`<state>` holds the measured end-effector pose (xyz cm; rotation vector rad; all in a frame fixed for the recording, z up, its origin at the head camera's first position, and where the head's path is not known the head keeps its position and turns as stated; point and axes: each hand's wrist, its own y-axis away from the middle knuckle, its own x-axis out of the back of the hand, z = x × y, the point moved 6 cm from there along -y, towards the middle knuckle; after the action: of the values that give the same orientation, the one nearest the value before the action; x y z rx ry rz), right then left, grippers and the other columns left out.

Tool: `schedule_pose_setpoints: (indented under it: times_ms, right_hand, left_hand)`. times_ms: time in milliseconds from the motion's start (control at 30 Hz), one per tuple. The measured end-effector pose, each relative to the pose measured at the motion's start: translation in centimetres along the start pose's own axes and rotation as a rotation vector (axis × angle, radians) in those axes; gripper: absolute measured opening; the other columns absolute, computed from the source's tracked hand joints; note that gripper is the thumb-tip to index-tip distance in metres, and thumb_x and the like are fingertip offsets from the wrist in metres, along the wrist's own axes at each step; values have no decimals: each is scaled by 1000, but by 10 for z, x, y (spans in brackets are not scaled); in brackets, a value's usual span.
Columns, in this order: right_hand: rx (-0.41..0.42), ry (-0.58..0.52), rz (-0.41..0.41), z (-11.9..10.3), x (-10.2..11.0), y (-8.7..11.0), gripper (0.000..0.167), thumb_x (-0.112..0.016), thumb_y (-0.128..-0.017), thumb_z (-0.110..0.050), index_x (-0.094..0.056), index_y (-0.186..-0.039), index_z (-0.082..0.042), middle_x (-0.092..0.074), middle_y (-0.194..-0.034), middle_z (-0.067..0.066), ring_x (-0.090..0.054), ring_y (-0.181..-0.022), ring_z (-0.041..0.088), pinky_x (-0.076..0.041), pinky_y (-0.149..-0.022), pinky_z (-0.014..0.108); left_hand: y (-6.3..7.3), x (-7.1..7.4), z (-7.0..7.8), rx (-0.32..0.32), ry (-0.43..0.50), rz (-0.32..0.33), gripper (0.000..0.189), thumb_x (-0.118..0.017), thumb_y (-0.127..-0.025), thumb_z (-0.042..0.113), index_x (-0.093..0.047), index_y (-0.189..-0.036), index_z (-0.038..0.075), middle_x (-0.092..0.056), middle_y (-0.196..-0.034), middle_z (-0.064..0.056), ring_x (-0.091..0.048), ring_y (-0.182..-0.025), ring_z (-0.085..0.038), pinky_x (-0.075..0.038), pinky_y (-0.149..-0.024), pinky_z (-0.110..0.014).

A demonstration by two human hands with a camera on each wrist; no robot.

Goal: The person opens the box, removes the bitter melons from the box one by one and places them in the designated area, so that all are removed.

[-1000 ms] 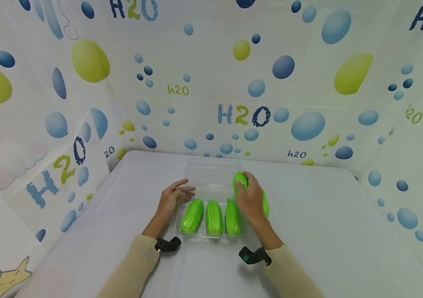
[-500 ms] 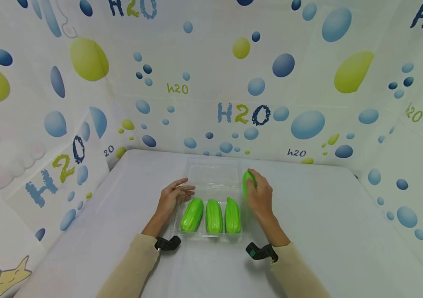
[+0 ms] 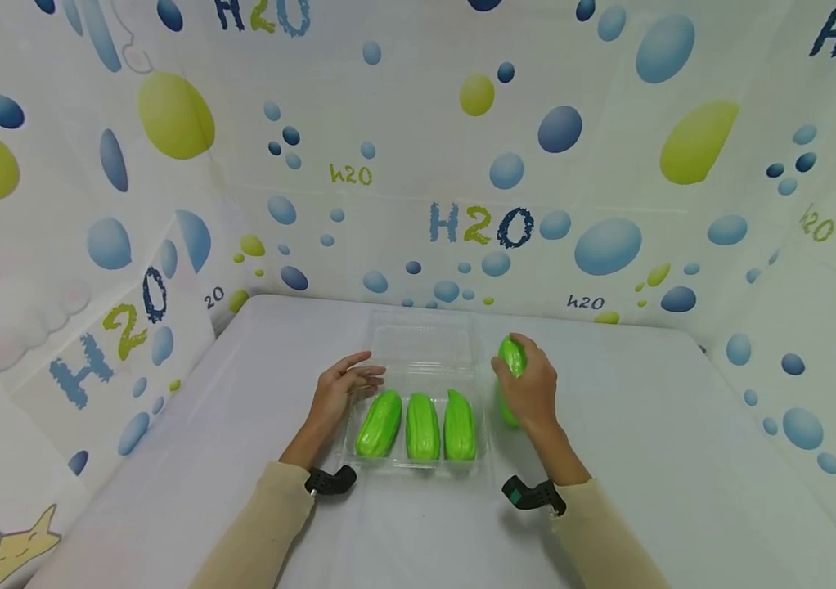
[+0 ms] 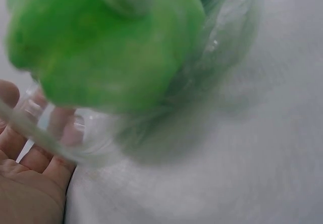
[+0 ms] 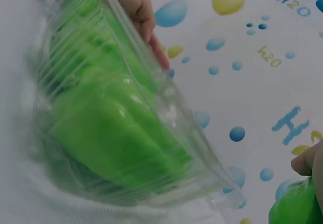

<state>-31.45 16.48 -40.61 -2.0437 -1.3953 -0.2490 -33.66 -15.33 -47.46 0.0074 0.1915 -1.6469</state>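
Note:
In the head view, a clear plastic clamshell box (image 3: pixel 418 465) lies open, with three bright green ridged gourds in a row; the middle gourd (image 3: pixel 423 427) stands nearly straight. My left hand (image 3: pixel 337 399) rests at the box's left side, fingers loosely bent; in the left wrist view its fingers (image 4: pixel 35 156) show beside the clear rim. My right hand (image 3: pixel 530 391) holds another green gourd (image 3: pixel 512 357) between thumb and fingers, right of the box. Below that hand more green (image 3: pixel 510 414) shows, apparently another gourd, mostly covered. In the right wrist view, the held gourd (image 5: pixel 298 206) is partly cut off.
The box's clear lid (image 3: pixel 424 345) lies folded back towards the rear wall. A white cloth (image 3: pixel 653 458) covers the table. Behind and beside it hangs a patterned curtain (image 3: pixel 418 123) with blue and yellow-green spots.
My right hand has moved right, away from the box's right edge, with the gourd in its grip. My left hand, the box and the three gourds inside stay in place.

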Motion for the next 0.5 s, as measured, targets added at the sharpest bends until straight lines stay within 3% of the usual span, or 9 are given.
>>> schedule_pose_setpoints:
  times_ms: [300, 500]
  right_hand:
    - [-6, 47, -6, 14, 4, -2, 52, -69, -91, -24, -58, -139, -8, -63, -123, 21, -59, -105, 36, -49, -87, 50]
    - [-37, 75, 1, 26, 9, -5, 51, -65, -94, -26, -56, -142, -9, -62, -126, 21, -58, -107, 36, -48, -89, 52]
  left_hand:
    - [3, 3, -1, 9, -2, 8, 46, -41, -100, -5, -46, -146, -6, -64, -129, -30, -70, -109, -32, -57, -94, -38]
    - [1, 0, 0, 3, -19, 9, 46, -41, -100, -5, -47, -146, -5, -65, -128, -29, -69, -111, -37, -57, -94, -38]
